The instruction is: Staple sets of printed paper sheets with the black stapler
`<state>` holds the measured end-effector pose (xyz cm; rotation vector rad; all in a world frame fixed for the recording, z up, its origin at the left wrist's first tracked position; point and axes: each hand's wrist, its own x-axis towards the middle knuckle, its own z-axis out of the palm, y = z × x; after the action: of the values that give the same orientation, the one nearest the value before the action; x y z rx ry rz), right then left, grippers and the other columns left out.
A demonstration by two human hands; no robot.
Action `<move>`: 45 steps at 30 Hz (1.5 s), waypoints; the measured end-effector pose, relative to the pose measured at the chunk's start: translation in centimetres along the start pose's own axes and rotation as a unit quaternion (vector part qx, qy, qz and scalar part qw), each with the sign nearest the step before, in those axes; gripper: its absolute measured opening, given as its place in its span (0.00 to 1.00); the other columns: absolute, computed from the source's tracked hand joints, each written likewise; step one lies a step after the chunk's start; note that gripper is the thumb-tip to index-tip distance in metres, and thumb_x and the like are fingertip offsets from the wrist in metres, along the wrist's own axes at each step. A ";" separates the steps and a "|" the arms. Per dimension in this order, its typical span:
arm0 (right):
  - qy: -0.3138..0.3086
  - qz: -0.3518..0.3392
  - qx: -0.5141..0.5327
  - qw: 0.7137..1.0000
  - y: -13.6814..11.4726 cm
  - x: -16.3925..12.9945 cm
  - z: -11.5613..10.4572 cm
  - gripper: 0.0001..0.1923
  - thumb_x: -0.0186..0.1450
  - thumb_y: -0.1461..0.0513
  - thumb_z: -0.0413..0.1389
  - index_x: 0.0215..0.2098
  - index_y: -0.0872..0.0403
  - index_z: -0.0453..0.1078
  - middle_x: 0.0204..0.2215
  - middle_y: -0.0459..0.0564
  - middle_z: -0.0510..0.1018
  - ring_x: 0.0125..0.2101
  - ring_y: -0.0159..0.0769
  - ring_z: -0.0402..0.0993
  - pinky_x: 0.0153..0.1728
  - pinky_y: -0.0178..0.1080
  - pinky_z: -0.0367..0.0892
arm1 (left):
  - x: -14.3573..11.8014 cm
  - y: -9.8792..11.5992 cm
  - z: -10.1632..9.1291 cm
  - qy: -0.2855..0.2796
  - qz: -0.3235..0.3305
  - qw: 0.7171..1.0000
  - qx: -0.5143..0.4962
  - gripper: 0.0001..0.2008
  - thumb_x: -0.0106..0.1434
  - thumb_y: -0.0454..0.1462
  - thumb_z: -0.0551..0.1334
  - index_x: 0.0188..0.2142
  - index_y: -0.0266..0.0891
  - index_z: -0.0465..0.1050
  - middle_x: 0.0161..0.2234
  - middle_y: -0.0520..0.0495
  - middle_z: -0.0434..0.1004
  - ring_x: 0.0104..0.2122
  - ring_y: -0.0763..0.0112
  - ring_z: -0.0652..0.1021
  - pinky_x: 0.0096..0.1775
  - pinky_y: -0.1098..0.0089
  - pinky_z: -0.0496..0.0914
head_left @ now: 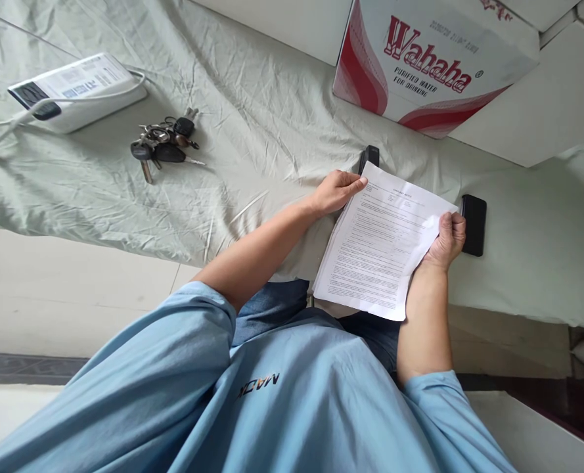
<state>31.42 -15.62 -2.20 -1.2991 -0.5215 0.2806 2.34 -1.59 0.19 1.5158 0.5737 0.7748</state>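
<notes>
While both hands grip it: the paper [378, 246], a printed sheet or thin stack, is held above the bed edge, over the person's lap
Left hand [335, 192]: at the paper's upper left corner, fingers [353, 182] closed on that corner
Right hand [447, 240]: on the paper's right edge, fingers [450, 223] curled over the front of the sheet, clamped on it
Paper tilt: turned at a slant, top corner away from the person, lower edge near the blue shirt
Bed [252, 118]: covered with a wrinkled pale green sheet, carrying everything else
Black object, right [475, 223]: flat and dark, lying on the bed just beside the right hand
Black object, top [369, 157]: small and dark, partly hidden behind the paper's top corner; what it is cannot be told
Keys [166, 141]: a bunch with black fobs, on the bed well apart from the hands, to the left
Power strip [77, 89]: white, with a white cable, at the far left of the bed, beyond the keys
Box [432, 59]: white and red carton marked Wahaha purified water, standing at the bed's far side, beyond the paper
</notes>
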 end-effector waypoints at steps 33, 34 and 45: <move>-0.026 -0.039 -0.002 0.999 0.8 0.3 -0.6 0.21 0.62 0.45 0.77 0.36 0.47 0.76 0.33 0.39 0.76 0.40 0.36 0.81 0.54 0.46 0.83 | 0.4 -0.7 -0.1 -0.009 0.043 0.997 0.060 0.40 0.73 0.74 0.60 0.27 0.47 0.51 0.25 0.55 0.48 0.28 0.72 0.53 0.32 0.62 0.48; -0.031 -0.041 -0.009 0.999 0.8 0.3 -0.6 0.22 0.61 0.44 0.77 0.37 0.47 0.76 0.34 0.40 0.76 0.41 0.37 0.81 0.54 0.47 0.83 | 0.5 -0.8 -0.1 -0.010 0.047 0.997 0.065 0.40 0.73 0.74 0.60 0.27 0.47 0.51 0.25 0.56 0.48 0.28 0.73 0.53 0.32 0.62 0.49; -0.106 0.005 -0.021 0.994 -1.9 -0.9 -1.0 0.21 0.65 0.43 0.76 0.41 0.47 0.79 0.31 0.39 0.72 0.22 0.24 0.58 0.22 0.32 0.55 | 0.7 -1.2 -0.4 -0.004 0.055 0.992 0.109 0.35 0.79 0.68 0.56 0.28 0.47 0.51 0.26 0.54 0.50 0.28 0.71 0.57 0.33 0.61 0.55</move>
<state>30.97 -17.39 -0.72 -1.3206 -0.7037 0.4216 2.63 -0.72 -0.87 1.7632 0.5888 0.8102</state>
